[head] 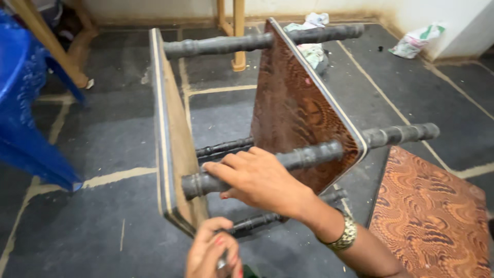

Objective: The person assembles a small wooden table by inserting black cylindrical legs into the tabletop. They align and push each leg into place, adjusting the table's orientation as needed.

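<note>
Nearest the camera, the left hand [212, 253] sits low, just under the bottom corner of the near shelf board [172, 149], its fingers curled tight around a small metallic item [221, 264] too hidden to identify. Just above it, the right hand [260, 179], with a gold-coloured bangle [346, 235] at the wrist, wraps its fingers around the dark turned leg [309, 153] where that leg leaves the near shelf board. The leg belongs to a small wooden rack lying on its side: the near shelf board stands edge-on, and a second patterned board [298, 103] stands tilted behind it, with the leg passing through both. Two more dark legs [226, 148] run lower behind the hand, partly blocked by it. To the right of the near shelf board lies a loose orange-brown patterned panel [432, 211] on the grey stone floor [103, 134]. To its left stands a blue plastic chair [23, 108]. Beyond the board, a top leg [221, 45] crosses, then pale wooden posts [237, 31], crumpled cloth [314, 31] and a plastic bag [416, 40] by the wall.
</note>
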